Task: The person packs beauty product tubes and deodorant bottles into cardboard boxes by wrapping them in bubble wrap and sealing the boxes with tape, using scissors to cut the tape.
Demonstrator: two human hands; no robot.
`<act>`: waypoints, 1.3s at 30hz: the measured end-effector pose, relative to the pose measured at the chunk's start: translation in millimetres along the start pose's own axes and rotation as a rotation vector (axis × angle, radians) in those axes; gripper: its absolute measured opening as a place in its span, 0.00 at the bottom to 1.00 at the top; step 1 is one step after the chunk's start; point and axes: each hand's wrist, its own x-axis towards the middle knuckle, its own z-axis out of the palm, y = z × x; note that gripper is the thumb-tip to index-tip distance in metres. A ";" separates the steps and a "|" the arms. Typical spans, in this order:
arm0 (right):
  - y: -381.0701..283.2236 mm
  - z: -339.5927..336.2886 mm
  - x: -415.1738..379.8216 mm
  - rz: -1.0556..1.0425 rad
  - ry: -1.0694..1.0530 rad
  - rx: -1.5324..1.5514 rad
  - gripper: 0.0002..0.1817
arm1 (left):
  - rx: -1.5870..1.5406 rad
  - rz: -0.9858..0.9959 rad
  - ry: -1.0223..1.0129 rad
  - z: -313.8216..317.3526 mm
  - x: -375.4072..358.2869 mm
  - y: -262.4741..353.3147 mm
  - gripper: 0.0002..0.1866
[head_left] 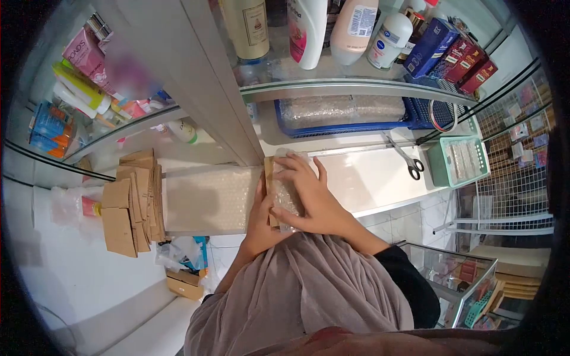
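My left hand (262, 222) is closed on the left side of a brown cardboard piece (269, 176), which stands on edge against clear bubble wrap. My right hand (312, 199) grips the bubble wrap (287, 193) from the other side, its fingers curved over the top and its thumb near the lower end. The two hands press cardboard and wrap together, close in front of my body. Whatever the wrap encloses is hidden by my fingers. A flat sheet of bubble wrap (205, 199) lies on the counter just left of my left hand.
Folded cardboard pieces (133, 199) are stacked at the counter's left end. Black-handled scissors (409, 163) and a green basket (436, 166) lie to the right. A blue tray (350, 129) holds bubble wrap rolls under a glass shelf (356, 86) of bottles. A metal post (217, 77) rises ahead.
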 end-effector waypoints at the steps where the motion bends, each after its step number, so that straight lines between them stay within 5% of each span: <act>1: 3.1 -1.0 -0.2 0.027 0.020 0.064 0.20 | 0.001 0.036 -0.008 0.6 -3.0 -4.4 0.59; 6: 48.9 -10.5 -1.0 0.094 0.282 0.288 0.18 | -0.192 0.004 0.067 10.4 -2.6 -5.7 0.48; 8: 55.3 -18.8 0.2 0.065 0.304 0.072 0.18 | -0.214 0.032 0.095 10.8 1.5 -4.1 0.47; 18: 86.7 -28.0 23.3 -0.038 0.210 -0.041 0.07 | -0.166 -0.081 0.026 4.6 -4.9 0.3 0.47; 21: 85.5 -27.6 27.8 0.091 0.157 0.040 0.06 | -0.171 -0.121 0.016 5.2 -8.7 -1.6 0.48; 24: 99.3 -14.5 31.5 0.296 0.087 0.505 0.08 | -0.172 -0.123 0.018 7.1 -9.4 -2.9 0.49; 30: 80.7 -12.1 34.1 0.419 0.153 0.290 0.08 | -0.170 -0.151 0.014 8.3 -11.3 -4.0 0.49; 36: 54.3 -6.9 9.3 0.084 0.489 -0.092 0.09 | -0.143 -0.084 0.053 7.6 -4.6 0.5 0.47; 39: 40.1 -15.5 4.0 -0.077 0.245 -0.100 0.12 | -0.144 -0.055 0.068 10.1 -3.1 0.5 0.46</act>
